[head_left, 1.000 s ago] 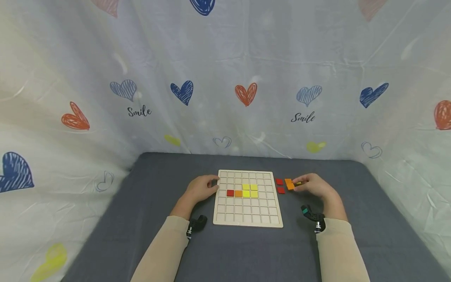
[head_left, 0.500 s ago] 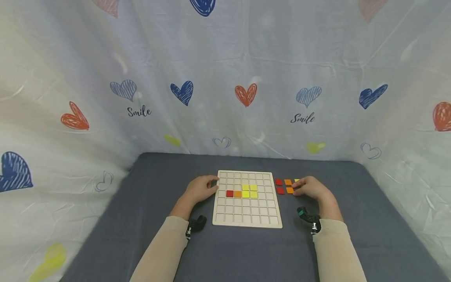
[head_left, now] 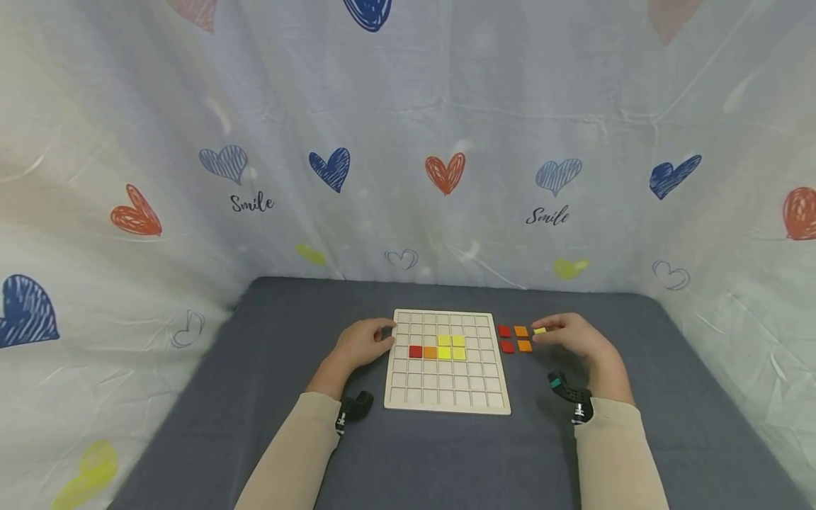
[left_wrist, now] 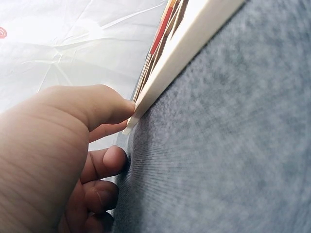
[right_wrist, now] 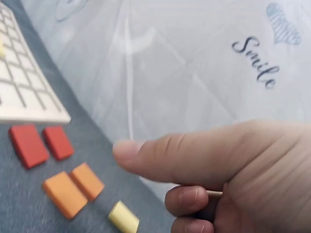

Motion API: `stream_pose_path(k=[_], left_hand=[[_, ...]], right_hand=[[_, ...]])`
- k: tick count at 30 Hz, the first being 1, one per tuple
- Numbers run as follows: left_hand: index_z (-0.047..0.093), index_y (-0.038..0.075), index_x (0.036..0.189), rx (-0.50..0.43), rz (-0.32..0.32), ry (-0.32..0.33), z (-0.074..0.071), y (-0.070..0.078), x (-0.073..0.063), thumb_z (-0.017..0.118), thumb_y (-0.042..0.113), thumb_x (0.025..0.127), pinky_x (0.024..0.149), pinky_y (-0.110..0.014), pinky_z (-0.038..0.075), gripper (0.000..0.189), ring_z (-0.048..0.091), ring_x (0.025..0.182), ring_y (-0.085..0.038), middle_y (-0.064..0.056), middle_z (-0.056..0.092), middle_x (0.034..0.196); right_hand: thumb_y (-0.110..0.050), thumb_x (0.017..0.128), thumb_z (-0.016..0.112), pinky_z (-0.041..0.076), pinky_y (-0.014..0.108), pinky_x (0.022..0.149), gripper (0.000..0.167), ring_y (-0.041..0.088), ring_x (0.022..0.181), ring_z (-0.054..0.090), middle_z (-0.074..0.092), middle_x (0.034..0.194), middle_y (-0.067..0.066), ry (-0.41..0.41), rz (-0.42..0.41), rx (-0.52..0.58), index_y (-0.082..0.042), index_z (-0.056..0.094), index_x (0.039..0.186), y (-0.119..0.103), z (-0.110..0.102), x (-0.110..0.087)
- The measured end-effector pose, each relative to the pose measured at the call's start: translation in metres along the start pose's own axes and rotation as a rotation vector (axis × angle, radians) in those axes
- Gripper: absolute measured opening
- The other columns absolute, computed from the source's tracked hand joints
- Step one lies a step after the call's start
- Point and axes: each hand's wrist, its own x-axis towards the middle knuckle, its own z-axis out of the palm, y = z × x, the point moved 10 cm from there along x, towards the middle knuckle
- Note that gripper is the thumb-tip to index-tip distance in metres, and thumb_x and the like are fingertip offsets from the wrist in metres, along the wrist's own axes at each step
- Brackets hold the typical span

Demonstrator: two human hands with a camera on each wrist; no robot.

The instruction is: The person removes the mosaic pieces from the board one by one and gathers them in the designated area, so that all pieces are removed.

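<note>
My left hand rests at the left edge of the pale wooden grid board; thumb and index fingertip touch that edge, the other fingers loosely bent. My right hand is over the cloth right of the board, thumb stretched out, nothing in its grasp. Just by its fingertips lies a small yellow tile. Two orange tiles lie left of that, and two red tiles lie closer to the board. On the grid sit one red tile, one orange tile and several yellow tiles.
A dark grey cloth covers the table under everything. Behind and at both sides hangs a pale curtain printed with hearts and "Smile". Each wrist wears a black camera mount.
The orange tiles, earlier touching each other under my right fingers, now lie apart beside the red ones. My right hand has drawn back right to the yellow tile. The left hand stays put.
</note>
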Motion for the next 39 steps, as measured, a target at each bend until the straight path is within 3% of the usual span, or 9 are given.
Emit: stream_pose_path(k=[7, 13, 20, 24, 27, 29, 33, 36, 39], left_hand=[[0.070, 0.019, 0.134, 0.000, 0.008, 0.009, 0.000, 0.000, 0.000, 0.070, 0.031, 0.099, 0.055, -0.032, 0.035, 0.037, 0.044, 0.055, -0.013, 0.005, 0.053, 0.066], [0.070, 0.019, 0.134, -0.005, 0.010, 0.007, 0.001, -0.001, 0.000, 0.070, 0.031, 0.099, 0.055, -0.032, 0.035, 0.037, 0.043, 0.055, -0.013, 0.005, 0.053, 0.066], [0.070, 0.019, 0.134, 0.002, 0.007, 0.006, 0.001, -0.001, 0.001, 0.069, 0.032, 0.099, 0.056, -0.032, 0.035, 0.037, 0.044, 0.056, -0.013, 0.005, 0.053, 0.067], [0.070, 0.019, 0.133, 0.001, 0.008, 0.011, 0.001, -0.001, 0.001, 0.070, 0.031, 0.098, 0.055, -0.032, 0.035, 0.037, 0.045, 0.056, -0.013, 0.005, 0.053, 0.067], [0.070, 0.018, 0.133, -0.003, 0.010, 0.011, 0.001, -0.001, 0.001, 0.070, 0.031, 0.099, 0.055, -0.032, 0.035, 0.037, 0.044, 0.055, -0.013, 0.005, 0.053, 0.067], [0.070, 0.018, 0.134, -0.006, 0.011, 0.011, 0.001, -0.001, 0.000, 0.069, 0.031, 0.099, 0.055, -0.032, 0.034, 0.037, 0.044, 0.055, -0.013, 0.005, 0.053, 0.067], [0.070, 0.018, 0.134, -0.008, 0.013, 0.011, 0.001, 0.000, 0.000, 0.069, 0.031, 0.099, 0.055, -0.032, 0.034, 0.037, 0.043, 0.055, -0.013, 0.005, 0.053, 0.067], [0.070, 0.018, 0.134, -0.013, 0.011, 0.009, 0.000, 0.000, -0.001, 0.070, 0.030, 0.099, 0.055, -0.032, 0.034, 0.037, 0.043, 0.054, -0.013, 0.005, 0.053, 0.066], [0.069, 0.018, 0.135, -0.018, 0.008, 0.003, 0.000, 0.001, -0.001, 0.069, 0.030, 0.099, 0.055, -0.032, 0.034, 0.038, 0.042, 0.054, -0.013, 0.004, 0.053, 0.065]], right_hand=[[-0.036, 0.099, 0.070, 0.040, 0.062, 0.102, 0.055, 0.043, 0.126, 0.051, 0.052, 0.144, 0.026, 0.089, -0.059, 0.003, -0.001, 0.061, 0.141, -0.025, -0.012, -0.008], [-0.040, 0.098, 0.070, 0.044, 0.043, 0.079, 0.057, 0.034, 0.100, 0.052, 0.062, 0.112, 0.016, 0.159, -0.113, 0.005, -0.003, 0.062, 0.140, -0.044, -0.019, -0.012], [-0.041, 0.098, 0.071, 0.040, 0.043, 0.075, 0.054, 0.029, 0.083, 0.049, 0.053, 0.088, 0.007, 0.165, -0.193, 0.055, -0.006, 0.064, 0.139, -0.061, -0.016, -0.011], [-0.036, 0.098, 0.072, 0.037, 0.040, 0.067, 0.047, 0.025, 0.068, 0.039, 0.040, 0.075, 0.006, 0.169, -0.221, 0.086, -0.008, 0.066, 0.136, -0.072, -0.008, -0.009], [-0.032, 0.099, 0.072, 0.036, 0.038, 0.063, 0.043, 0.025, 0.066, 0.036, 0.038, 0.076, 0.008, 0.170, -0.232, 0.087, -0.009, 0.067, 0.135, -0.083, 0.001, -0.008], [-0.032, 0.099, 0.072, 0.037, 0.037, 0.066, 0.043, 0.024, 0.074, 0.041, 0.049, 0.089, 0.010, 0.168, -0.241, 0.077, -0.009, 0.068, 0.135, -0.090, 0.009, -0.008], [-0.032, 0.098, 0.072, 0.037, 0.037, 0.065, 0.042, 0.021, 0.071, 0.038, 0.048, 0.101, 0.013, 0.145, -0.265, 0.067, -0.010, 0.069, 0.133, -0.100, 0.026, -0.005], [-0.029, 0.098, 0.073, 0.035, 0.036, 0.060, 0.038, 0.020, 0.059, 0.029, 0.039, 0.086, 0.012, 0.125, -0.304, 0.060, -0.010, 0.070, 0.130, -0.108, 0.039, -0.002], [-0.024, 0.097, 0.074, 0.034, 0.037, 0.062, 0.034, 0.020, 0.062, 0.031, 0.039, 0.083, 0.009, 0.118, -0.360, 0.036, -0.007, 0.072, 0.127, -0.117, 0.051, -0.001]])
